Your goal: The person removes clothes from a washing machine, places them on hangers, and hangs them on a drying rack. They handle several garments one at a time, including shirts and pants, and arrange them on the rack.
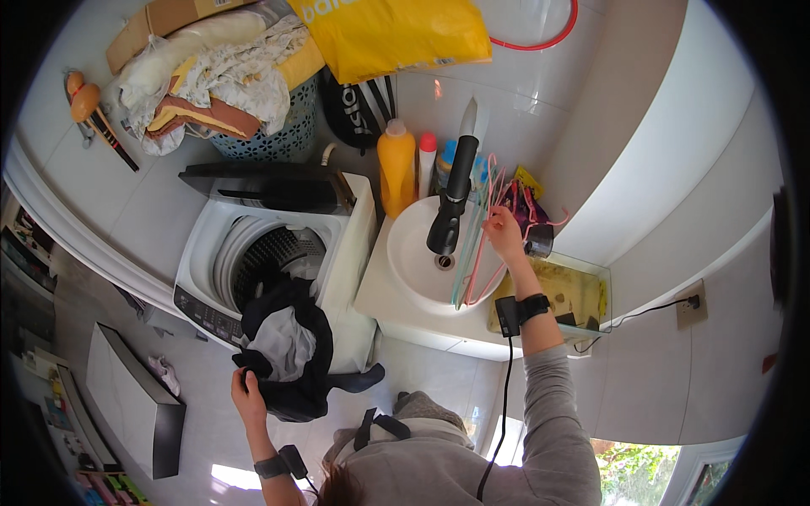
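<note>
My left hand (250,393) grips the edge of a black garment (304,398), which is bunched with a pale grey-white cloth (285,341) and hangs over the front rim of a top-loading washing machine (354,265). The machine's dark lid stands raised, and its drum (297,250) shows behind the clothes. On the right, my right hand (504,231) is closed around pink clothes hangers (479,269). Beside them, mint-green hangers (464,259) lie across the white round basin (411,246); whether my fingers also hold these cannot be told.
A black faucet (461,171) rises over the basin. Behind stand an orange bottle (397,171) and a red-capped bottle (427,161). A glass tank (569,294) sits right of the basin. A laundry basket (297,126) and a yellow bag (398,38) are at the back.
</note>
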Demonstrator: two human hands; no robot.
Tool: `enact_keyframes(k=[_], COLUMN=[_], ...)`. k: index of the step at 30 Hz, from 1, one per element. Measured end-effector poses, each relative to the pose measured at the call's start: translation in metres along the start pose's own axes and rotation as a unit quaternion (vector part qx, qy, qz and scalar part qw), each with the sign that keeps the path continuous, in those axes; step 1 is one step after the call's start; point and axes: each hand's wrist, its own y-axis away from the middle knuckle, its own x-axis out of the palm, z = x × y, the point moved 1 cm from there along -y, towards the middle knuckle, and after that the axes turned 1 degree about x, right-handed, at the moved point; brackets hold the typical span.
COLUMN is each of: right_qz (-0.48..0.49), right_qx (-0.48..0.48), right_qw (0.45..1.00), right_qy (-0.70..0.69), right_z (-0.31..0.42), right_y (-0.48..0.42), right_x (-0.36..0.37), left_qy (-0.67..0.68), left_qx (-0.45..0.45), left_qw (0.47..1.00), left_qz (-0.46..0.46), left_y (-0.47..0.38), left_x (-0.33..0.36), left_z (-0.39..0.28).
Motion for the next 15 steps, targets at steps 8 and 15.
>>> enact_keyframes(k=[8, 15], right_qz=[-0.257, -0.219], right_qx=[0.108, 0.150], right_qw=[0.950, 0.908], right_qy=[-0.141, -0.325], right_z=[-0.007, 0.028], right_y=[-0.015, 0.009], right_x=[-0.022, -0.034], left_qy=[-0.006, -0.017], left_qx=[-0.015, -0.020], left_qw=[1.000, 1.000], left_qz=[0.003, 0.004], left_y=[-0.002, -0.004], left_x=[-0.001, 0.000], left_z=[0.000, -0.004])
